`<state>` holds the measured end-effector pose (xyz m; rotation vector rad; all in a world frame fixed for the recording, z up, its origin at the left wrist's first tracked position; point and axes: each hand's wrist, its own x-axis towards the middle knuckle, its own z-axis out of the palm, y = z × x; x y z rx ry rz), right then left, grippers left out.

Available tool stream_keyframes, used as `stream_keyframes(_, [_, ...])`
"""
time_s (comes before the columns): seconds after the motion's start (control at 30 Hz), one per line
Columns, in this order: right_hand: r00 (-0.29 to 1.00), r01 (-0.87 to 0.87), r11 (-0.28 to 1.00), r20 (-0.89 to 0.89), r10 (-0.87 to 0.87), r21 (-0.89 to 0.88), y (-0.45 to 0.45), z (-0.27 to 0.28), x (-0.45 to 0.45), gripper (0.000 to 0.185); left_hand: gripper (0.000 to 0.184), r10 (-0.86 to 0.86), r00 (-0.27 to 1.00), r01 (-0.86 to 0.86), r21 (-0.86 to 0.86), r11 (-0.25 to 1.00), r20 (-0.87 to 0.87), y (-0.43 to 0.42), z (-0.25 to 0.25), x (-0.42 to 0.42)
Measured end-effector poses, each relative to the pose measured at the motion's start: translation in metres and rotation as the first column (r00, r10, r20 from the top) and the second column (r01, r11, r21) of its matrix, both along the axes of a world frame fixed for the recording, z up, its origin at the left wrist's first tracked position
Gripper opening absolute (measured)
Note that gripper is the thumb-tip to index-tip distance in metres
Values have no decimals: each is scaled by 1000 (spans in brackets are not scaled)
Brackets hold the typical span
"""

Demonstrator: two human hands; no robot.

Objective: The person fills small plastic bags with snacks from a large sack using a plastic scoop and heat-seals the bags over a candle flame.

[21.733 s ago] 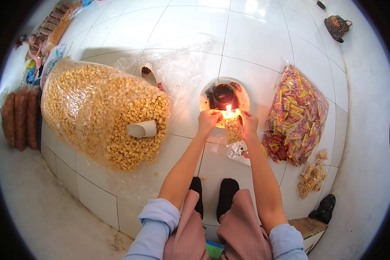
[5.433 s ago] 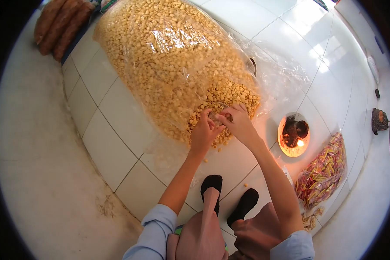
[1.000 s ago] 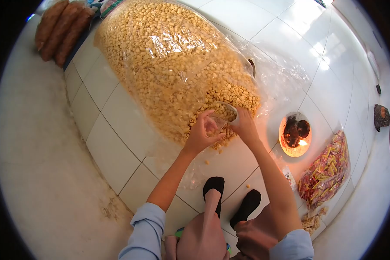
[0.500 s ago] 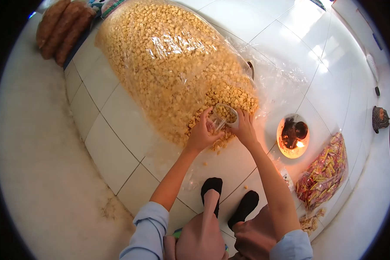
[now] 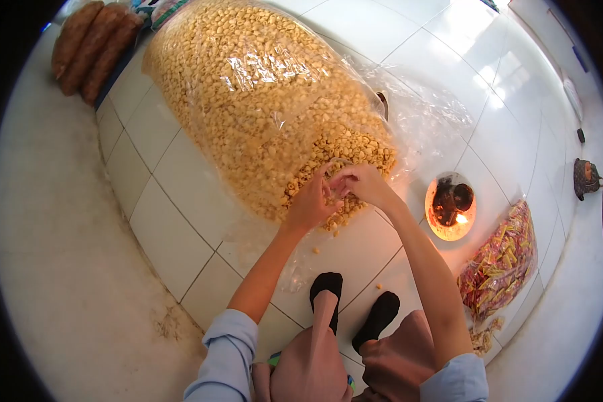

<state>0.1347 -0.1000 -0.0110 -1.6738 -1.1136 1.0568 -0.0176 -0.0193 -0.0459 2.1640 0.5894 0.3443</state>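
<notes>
A big clear plastic bag (image 5: 248, 114) full of small yellow-brown snack pieces lies on the floor, its open end towards me. My left hand (image 5: 311, 201) is curled at that mouth around a small clear plastic bag (image 5: 329, 190), mostly hidden by the fingers. My right hand (image 5: 363, 183) comes over from the right and meets the left, its fingers bent over a small cup. Only a bit of the cup's rim (image 5: 340, 161) seems to show; the hand covers the rest. Loose snack pieces (image 5: 345, 211) lie just below the hands.
Right of the hands, a small lit flame burns on a round plate (image 5: 451, 206). Beyond it lies a bag of red and yellow packets (image 5: 499, 261). Filled bags of brown food (image 5: 97, 50) stand far left. My socked feet (image 5: 376, 318) are on the tiles.
My right hand has turned over and moved left against the left hand, so the cup of snack pieces that faced up is now mostly hidden. My left hand stays nearly in place.
</notes>
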Motion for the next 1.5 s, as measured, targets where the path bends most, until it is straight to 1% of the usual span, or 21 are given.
stream_keyframes(0.07, [971, 1, 1000, -241, -4, -12, 0, 1, 1, 21, 80, -12, 1000, 11, 30, 999, 21, 2, -4, 0])
stream_keyframes(0.1, [971, 1, 1000, -241, -4, -12, -1, 2, 2, 21, 77, -23, 999, 20, 61, 998, 41, 3, -3, 0])
stream_keyframes(0.13, [980, -8, 1000, -199, 4, -19, -1, 2, 2, 20, 77, -23, 999, 20, 61, 998, 40, 3, -2, 0])
stream_keyframes(0.2, [987, -17, 999, -159, 13, -28, -2, 4, 2, 20, 65, -16, 992, -21, 293, 956, 122, 1, 0, -1])
stream_keyframes(0.27, [998, -7, 999, -67, 4, -50, -3, 7, 2, 20, 56, 24, 995, -49, 257, 965, 99, -5, 3, -1])
stream_keyframes(0.4, [994, 14, 994, -107, -26, -113, -4, 19, -2, 16, 31, 107, 994, -113, 278, 954, 37, -6, 2, 0])
stream_keyframes(0.47, [992, 20, 995, 122, -32, 97, -5, 17, -2, 15, 29, 106, 992, -119, 231, 966, 67, -6, 3, 0])
stream_keyframes(0.5, [992, 20, 995, 121, -32, 98, -7, 17, 1, 15, 26, 108, 990, -124, 185, 975, 95, -4, 5, -2])
stream_keyframes(0.57, [932, 359, 926, -92, -349, 120, -15, 19, 14, 31, 27, 124, 983, -145, 158, 977, 138, -2, 8, -5])
stream_keyframes(0.6, [933, 357, 926, -92, -348, 120, -22, 2, 18, 31, 27, 134, 974, -159, 127, 979, 182, -2, 10, -5])
stream_keyframes(0.63, [901, 336, 936, 252, -353, 108, -29, -30, 20, 45, 27, 134, 973, -159, 128, 979, 187, -2, 8, -6])
stream_keyframes(0.67, [761, 323, 942, 567, -315, 89, -36, -51, 20, 59, 29, 117, 972, -151, 161, 975, 203, 0, 3, -7])
stream_keyframes(0.7, [759, 326, 941, 569, -318, 91, -40, -55, 14, 59, 31, 100, 971, -143, 193, 971, 215, 0, 0, -8])
stream_keyframes(0.77, [744, 317, 946, 635, -209, -61, -43, -63, -4, 80, 34, 89, 972, -133, 197, 971, 220, 1, 6, -9])
stream_keyframes(0.9, [697, 299, 952, 667, -262, 61, -38, -70, -12, 79, 45, 102, 972, -132, 131, 983, 212, 1, 3, -13])
stream_keyframes(1.0, [752, 278, 959, 634, -178, -61, -38, -69, -8, 77, 52, 116, 975, -134, 89, 987, 188, 1, 0, -12])
stream_keyframes(1.13, [807, 264, 963, 561, -186, -61, -44, -53, 4, 73, 54, 123, 980, -131, 43, 990, 157, 5, -2, -12])
stream_keyframes(1.23, [805, 264, 964, 546, -232, 21, -54, -25, 25, 67, 56, 99, 984, -99, -2, 995, 149, 9, -3, -11])
stream_keyframes(1.37, [847, 111, 993, 519, -116, 41, -65, 27, 42, 65, 59, 74, 986, -84, 59, 995, 153, 9, -11, -9])
stream_keyframes(1.43, [830, 13, 999, 557, 8, -34, -63, 46, 42, 64, 59, 81, 985, -92, 64, 994, 155, 8, -12, -8])
stream_keyframes(1.5, [819, 6, 997, 572, 37, -73, -59, 63, 41, 64, 58, 63, 980, -75, 56, 996, 189, 8, -12, -8])
